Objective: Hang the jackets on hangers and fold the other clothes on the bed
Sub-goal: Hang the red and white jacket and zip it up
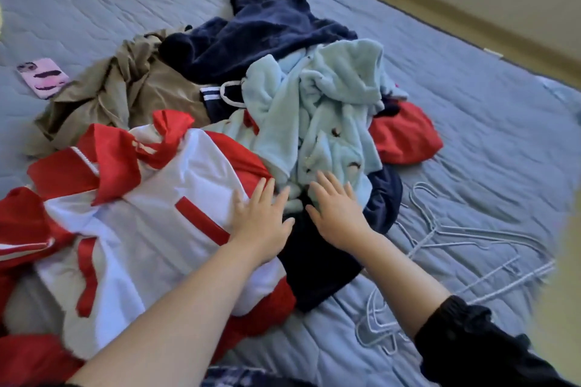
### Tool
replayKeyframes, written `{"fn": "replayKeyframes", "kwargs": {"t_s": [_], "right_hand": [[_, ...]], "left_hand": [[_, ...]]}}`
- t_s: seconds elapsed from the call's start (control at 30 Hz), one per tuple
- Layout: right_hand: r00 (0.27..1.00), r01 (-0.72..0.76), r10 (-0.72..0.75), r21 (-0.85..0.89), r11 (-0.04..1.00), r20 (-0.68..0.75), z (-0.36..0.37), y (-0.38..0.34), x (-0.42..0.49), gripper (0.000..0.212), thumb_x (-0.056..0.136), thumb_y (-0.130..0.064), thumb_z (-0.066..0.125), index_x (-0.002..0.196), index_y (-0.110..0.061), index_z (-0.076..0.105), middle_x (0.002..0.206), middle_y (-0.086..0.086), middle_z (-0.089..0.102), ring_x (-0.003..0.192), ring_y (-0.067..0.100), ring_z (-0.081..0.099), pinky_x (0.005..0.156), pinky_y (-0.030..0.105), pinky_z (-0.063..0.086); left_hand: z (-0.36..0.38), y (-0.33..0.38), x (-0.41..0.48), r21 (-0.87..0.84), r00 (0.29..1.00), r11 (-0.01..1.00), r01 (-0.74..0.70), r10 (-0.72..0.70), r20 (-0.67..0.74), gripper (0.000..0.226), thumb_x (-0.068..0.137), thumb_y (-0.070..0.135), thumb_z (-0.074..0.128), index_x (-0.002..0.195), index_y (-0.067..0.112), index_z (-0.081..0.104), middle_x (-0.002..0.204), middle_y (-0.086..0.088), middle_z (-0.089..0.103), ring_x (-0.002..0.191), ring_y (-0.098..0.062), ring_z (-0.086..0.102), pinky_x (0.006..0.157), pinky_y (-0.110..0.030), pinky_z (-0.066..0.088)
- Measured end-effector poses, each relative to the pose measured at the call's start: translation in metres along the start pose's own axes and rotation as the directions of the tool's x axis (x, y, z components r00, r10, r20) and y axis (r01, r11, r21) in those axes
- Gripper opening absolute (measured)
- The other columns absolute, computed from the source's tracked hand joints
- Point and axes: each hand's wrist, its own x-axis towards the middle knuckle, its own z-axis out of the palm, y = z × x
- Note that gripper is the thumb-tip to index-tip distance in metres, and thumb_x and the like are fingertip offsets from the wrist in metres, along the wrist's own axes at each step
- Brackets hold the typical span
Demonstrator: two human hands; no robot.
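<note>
Since nothing is folded or hung yet, we have it all left to do. Our left hand [261, 225] and right hand [338, 214] lie flat, fingers spread, on the clothes pile [314, 110] on the bed [487, 122]. The hangers [456, 240] lie bare beside it.

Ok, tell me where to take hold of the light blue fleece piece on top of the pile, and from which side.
Pinch the light blue fleece at its near lower edge, right in front of the right hand, coming from the near side. It lies crumpled on top of the pile with that edge loose and facing the person, so it should probably lift off cleanly.
</note>
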Motion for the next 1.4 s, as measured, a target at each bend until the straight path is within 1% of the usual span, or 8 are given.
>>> {"fn": "replayKeyframes", "kwargs": {"t_s": [0.2, 0.3, 0.43, 0.6, 1.1, 1.27, 1.33, 1.4], "right_hand": [[0.976, 0.02, 0.034, 0.243, 0.97, -0.216, 0.018, 0.018, -0.046, 0.044, 0.092, -0.011, 0.05, 0.135, -0.007, 0.049, 0.152, 0.014, 0.034, 0.141, 0.027, 0.028, 0.115, 0.046, 0.024], [0.818, -0.126, 0.248, 0.259, 0.958, -0.519, 0.012, 0.042, -0.053, 0.034, 0.074, 0.004, 0.046, 0.103, 0.006, 0.064, 0.116, 0.026, 0.059, 0.106, 0.044, 0.055, 0.09, 0.049, 0.046], [0.861, -0.507, 0.488, -0.162, 0.847, -0.144, 0.0, 0.106, -0.045, 0.029, 0.083, -0.011, 0.049, 0.111, -0.007, 0.058, 0.12, 0.016, 0.054, 0.111, 0.036, 0.048, 0.089, 0.042, 0.041], [0.632, -0.74, 0.774, -0.276, 0.613, 0.024, 0.002, 0.165, -0.037, 0.052, 0.092, -0.02, 0.044, 0.142, -0.011, 0.03, 0.146, 0.014, 0.035, 0.134, 0.03, 0.033, 0.107, 0.046, 0.03], [0.673, -0.72, 0.699, -0.001, 0.693, -0.242, -0.031, 0.168, 0.005, 0.025, 0.089, -0.004, 0.05, 0.111, -0.006, 0.062, 0.115, 0.016, 0.065, 0.11, 0.035, 0.06, 0.085, 0.036, 0.048], [0.696, -0.602, 0.605, 0.146, 0.785, -0.385, -0.075, 0.149, 0.025, 0.021, 0.083, -0.006, 0.05, 0.1, -0.005, 0.063, 0.105, 0.02, 0.065, 0.101, 0.04, 0.06, 0.078, 0.037, 0.046], [0.705, -0.557, 0.587, 0.203, 0.806, -0.398, -0.09, 0.136, 0.034, 0.021, 0.081, -0.004, 0.049, 0.096, -0.008, 0.063, 0.101, 0.017, 0.066, 0.1, 0.039, 0.06, 0.073, 0.034, 0.042], [0.72, -0.512, 0.561, 0.234, 0.827, -0.409, -0.099, 0.12, 0.043, 0.022, 0.078, -0.001, 0.047, 0.092, -0.007, 0.063, 0.098, 0.016, 0.066, 0.096, 0.038, 0.061, 0.069, 0.032, 0.038]], "left_hand": [[0.014, 0.044, -0.008, 0.028, 0.977, 0.977, -0.211, 0.21, 0.049, 0.072, 0.097, 0.046, 0.039, 0.154, 0.024, 0.001, 0.161, -0.002, -0.004, 0.148, -0.019, -0.007, 0.116, -0.049, 0.005], [0.019, 0.055, -0.011, 0.048, 0.96, 0.96, -0.275, 0.271, 0.064, 0.073, 0.097, 0.047, 0.039, 0.154, 0.023, 0.001, 0.162, -0.003, -0.004, 0.148, -0.019, -0.006, 0.117, -0.049, 0.006], [0.022, 0.061, -0.01, 0.048, 0.954, 0.957, -0.286, 0.28, 0.104, 0.071, 0.098, 0.046, 0.037, 0.154, 0.021, 0.0, 0.161, -0.004, -0.004, 0.148, -0.019, -0.005, 0.117, -0.048, 0.007], [0.022, 0.061, -0.004, 0.021, 0.952, 0.956, -0.293, 0.29, 0.103, 0.072, 0.098, 0.044, 0.039, 0.153, 0.021, -0.001, 0.161, -0.004, -0.002, 0.148, -0.018, -0.001, 0.116, -0.046, 0.01], [0.02, 0.062, -0.002, -0.066, 0.951, 0.961, -0.268, 0.275, 0.14, 0.07, 0.097, 0.038, 0.044, 0.153, 0.022, 0.006, 0.161, 0.001, 0.002, 0.147, -0.014, 0.004, 0.117, -0.043, 0.014], [0.009, 0.071, 0.0, -0.215, 0.961, 0.94, -0.264, 0.275, 0.019, 0.049, 0.1, 0.032, 0.043, 0.146, 0.016, 0.036, 0.156, -0.003, 0.026, 0.144, -0.016, 0.019, 0.116, -0.036, 0.018], [-0.001, 0.082, 0.002, -0.463, 0.98, 0.865, -0.195, 0.19, -0.056, 0.035, 0.101, 0.028, 0.042, 0.128, 0.011, 0.058, 0.139, -0.006, 0.051, 0.133, -0.02, 0.039, 0.11, -0.032, 0.028], [-0.018, 0.098, 0.004, -0.799, 0.995, 0.601, 0.024, 0.065, 0.078, 0.036, 0.102, 0.034, 0.038, 0.11, 0.013, 0.067, 0.107, -0.003, 0.07, 0.107, -0.018, 0.06, 0.09, -0.029, 0.045]]}}
